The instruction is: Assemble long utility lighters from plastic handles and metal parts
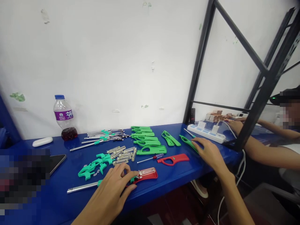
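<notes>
My left hand rests low on the blue table, its thumb and fingers closed on a partly assembled lighter. Past the fingertips show its red half shell and a clear fuel tank; a silver barrel sticks out to the left. The middle of this lighter is hidden by the hand. At the right, my right hand has its fingers apart over a green lighter shell. Beside that shell lies a thin metal shaft, its other end hidden. Another red shell lies between the hands.
Behind lie green shells, a screwdriver, clear tanks, teal parts and metal barrels. A bottle stands back left. A power strip and black rack post border the right, where another person works.
</notes>
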